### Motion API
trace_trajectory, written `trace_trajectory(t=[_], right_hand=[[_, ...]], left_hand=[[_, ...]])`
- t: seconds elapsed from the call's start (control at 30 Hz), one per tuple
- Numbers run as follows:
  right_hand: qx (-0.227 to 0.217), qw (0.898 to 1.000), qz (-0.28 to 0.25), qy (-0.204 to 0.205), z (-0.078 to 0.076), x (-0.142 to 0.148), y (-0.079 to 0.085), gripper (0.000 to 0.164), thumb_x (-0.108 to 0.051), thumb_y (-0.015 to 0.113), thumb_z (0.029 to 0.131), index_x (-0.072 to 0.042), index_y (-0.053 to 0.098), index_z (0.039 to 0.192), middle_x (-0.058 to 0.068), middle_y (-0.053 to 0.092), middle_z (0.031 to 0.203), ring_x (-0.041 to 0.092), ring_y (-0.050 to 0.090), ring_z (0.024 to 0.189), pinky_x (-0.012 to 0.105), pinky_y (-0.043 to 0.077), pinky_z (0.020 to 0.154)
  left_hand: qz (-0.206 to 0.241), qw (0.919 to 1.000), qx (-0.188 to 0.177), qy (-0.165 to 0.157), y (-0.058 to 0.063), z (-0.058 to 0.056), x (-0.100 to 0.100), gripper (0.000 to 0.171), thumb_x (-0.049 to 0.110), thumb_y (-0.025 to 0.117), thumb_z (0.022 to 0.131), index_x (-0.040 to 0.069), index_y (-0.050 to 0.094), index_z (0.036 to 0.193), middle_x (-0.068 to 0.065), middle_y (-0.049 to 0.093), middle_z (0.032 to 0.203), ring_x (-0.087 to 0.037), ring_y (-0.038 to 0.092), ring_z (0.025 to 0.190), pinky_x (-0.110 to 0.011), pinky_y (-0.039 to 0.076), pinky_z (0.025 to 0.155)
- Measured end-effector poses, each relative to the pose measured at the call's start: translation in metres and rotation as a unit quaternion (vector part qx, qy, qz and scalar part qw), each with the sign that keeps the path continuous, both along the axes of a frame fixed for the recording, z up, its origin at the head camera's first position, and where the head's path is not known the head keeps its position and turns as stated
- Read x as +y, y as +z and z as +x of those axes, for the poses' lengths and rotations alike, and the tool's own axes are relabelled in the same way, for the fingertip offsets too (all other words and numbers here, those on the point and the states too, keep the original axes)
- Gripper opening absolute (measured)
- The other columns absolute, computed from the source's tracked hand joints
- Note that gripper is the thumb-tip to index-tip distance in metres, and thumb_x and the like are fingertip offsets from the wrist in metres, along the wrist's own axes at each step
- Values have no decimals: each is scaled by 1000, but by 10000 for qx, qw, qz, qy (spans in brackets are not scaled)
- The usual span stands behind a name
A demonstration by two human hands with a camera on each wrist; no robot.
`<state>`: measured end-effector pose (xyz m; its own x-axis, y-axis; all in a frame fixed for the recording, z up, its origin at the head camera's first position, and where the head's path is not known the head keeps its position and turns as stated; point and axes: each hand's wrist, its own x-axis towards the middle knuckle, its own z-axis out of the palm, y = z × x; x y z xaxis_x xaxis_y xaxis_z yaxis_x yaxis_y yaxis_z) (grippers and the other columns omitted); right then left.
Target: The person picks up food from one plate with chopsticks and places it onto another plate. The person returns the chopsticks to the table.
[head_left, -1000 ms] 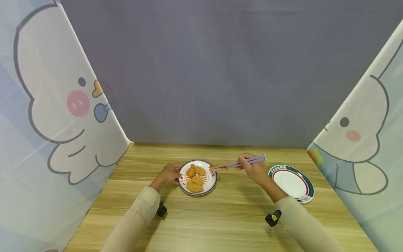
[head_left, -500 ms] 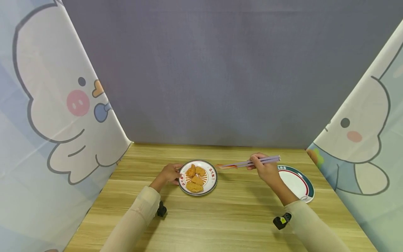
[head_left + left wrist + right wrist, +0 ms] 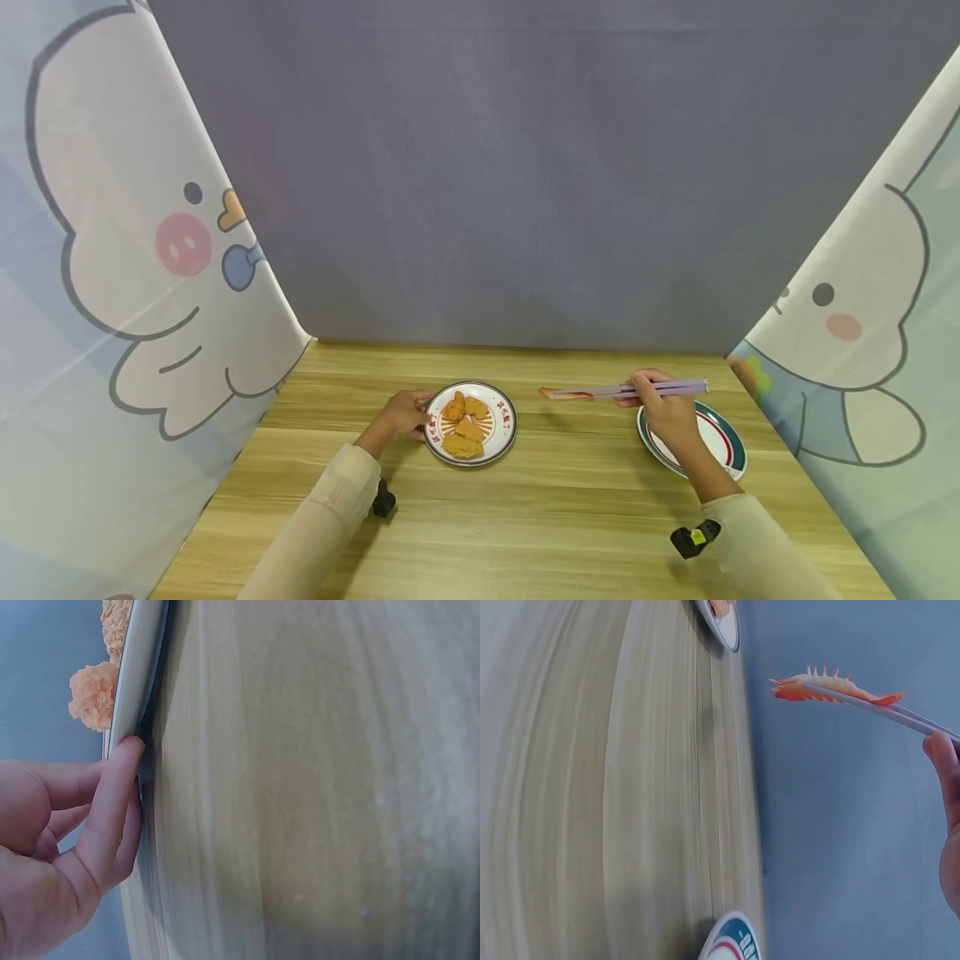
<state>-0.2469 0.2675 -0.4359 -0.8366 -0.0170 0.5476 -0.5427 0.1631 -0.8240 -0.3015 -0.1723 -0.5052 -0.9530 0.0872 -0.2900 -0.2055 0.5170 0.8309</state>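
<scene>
My left hand [image 3: 403, 414] holds the left rim of a small white plate [image 3: 501, 435] with red lettering. In the left wrist view, thumb and fingers pinch the plate's edge. Several fried chicken pieces [image 3: 462, 447] lie on it. To the right, my right hand [image 3: 666, 412] holds a pair of light purple chopsticks [image 3: 684, 387], pointing left. Between their tips is an orange and white shrimp [image 3: 832, 686] with its legs showing, raised above the table. Behind the right hand and forearm, a larger white plate [image 3: 738, 442] with a green and red rim is partly hidden.
Both plates stand on a wood-grain table [image 3: 525, 517]. A grey cloth [image 3: 480, 183] hangs along its back edge. Cartoon-printed cloths [image 3: 180, 333] close off the left and right sides.
My right hand has moved right with the chopsticks, carrying the shrimp away from the small plate's right rim toward the green-rimmed plate. The left hand stays at the small plate.
</scene>
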Motion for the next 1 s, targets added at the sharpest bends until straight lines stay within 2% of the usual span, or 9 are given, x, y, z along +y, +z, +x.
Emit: trace_trajectory(t=[0.17,0.4,0.53,0.7,0.87,0.93,1.0], right_hand=[[-4,9995,-234,-193,4,13,-2,28,4,49,103,26,61,90,-4,74,73,3,72,62,18,63,57],[-152,9978,126,-634,7,36,-7,30,-1,47,106,23,61,95,-15,72,74,-1,71,62,14,63,59],[-76,9980,-269,-568,12,47,-6,28,4,44,105,17,64,91,-10,74,76,2,73,63,18,64,59],[24,9958,-785,-476,25,57,0,31,8,43,104,0,69,88,-5,75,79,5,74,64,19,64,59],[139,9910,-1272,-390,30,72,-4,33,10,43,103,-1,71,88,0,75,82,9,75,64,22,64,58],[108,9894,-1358,-496,31,80,-8,33,10,45,102,-2,72,88,0,76,82,10,75,63,23,64,58],[-24,9900,-1206,-734,31,88,-13,31,6,47,103,-4,72,88,-2,76,81,9,74,62,22,64,58]], left_hand=[[15,10000,22,-20,0,1,-1,56,-6,66,93,5,54,147,-25,60,120,-23,72,75,-31,68,62],[50,10000,22,-31,-1,0,-1,56,-6,66,93,4,54,147,-22,59,116,-23,71,74,-32,68,62],[56,10000,35,-33,-1,0,-1,56,-6,65,93,4,53,147,-22,58,114,-24,71,75,-32,68,62],[29,10000,39,-49,-2,0,-1,56,-7,65,94,4,53,148,-24,59,118,-24,71,76,-32,68,62],[45,10000,15,-29,-1,0,-1,57,-7,65,93,3,52,148,-26,58,120,-25,71,76,-32,68,63],[6,10000,34,-55,-1,0,0,58,-7,65,94,3,51,148,-25,59,120,-25,71,77,-32,68,63],[-37,10000,53,-70,-1,0,0,57,-7,65,94,3,51,149,-25,59,120,-25,72,78,-32,68,62]])
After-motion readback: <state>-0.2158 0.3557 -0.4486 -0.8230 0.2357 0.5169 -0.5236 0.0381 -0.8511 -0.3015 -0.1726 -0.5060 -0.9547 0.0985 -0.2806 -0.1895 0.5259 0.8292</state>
